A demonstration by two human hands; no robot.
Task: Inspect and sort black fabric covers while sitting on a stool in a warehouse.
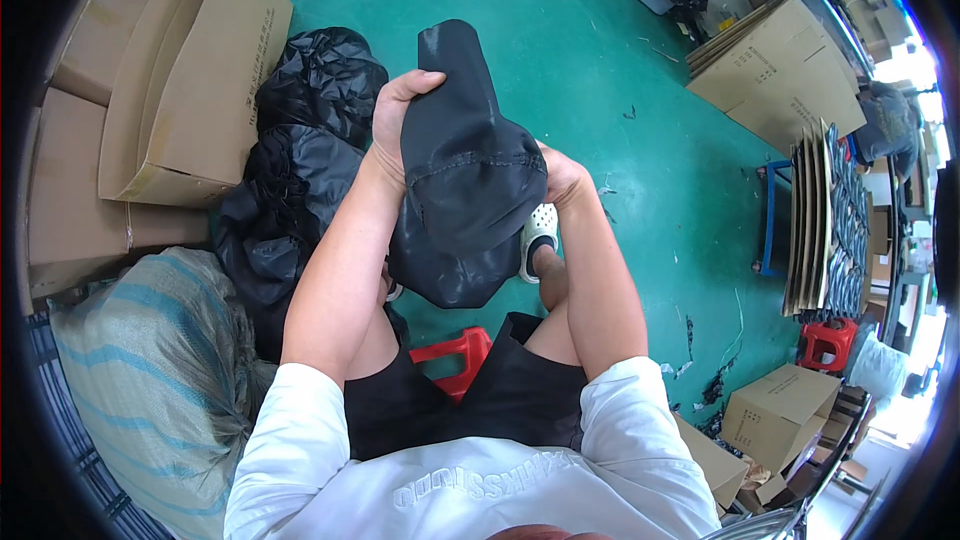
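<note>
I sit on a red plastic stool [458, 355] over a green floor and hold a black fabric piece [462, 165] up in front of me. My left hand [396, 118] grips its upper left edge, with the thumb over the cloth. At the cloth's right side, my right hand [562, 178] clutches the fabric and is partly hidden behind it. The piece has a stitched seam across its middle and hangs down over my knees. A white clog [540, 232] on my foot shows below it.
A heap of black fabric pieces [300, 155] lies at my left. Open cardboard boxes [180, 80] stand beyond it, and a striped woven sack [150, 370] is at lower left. Flattened cartons [775, 65], a blue cart [775, 220] and another red stool [828, 340] are on the right.
</note>
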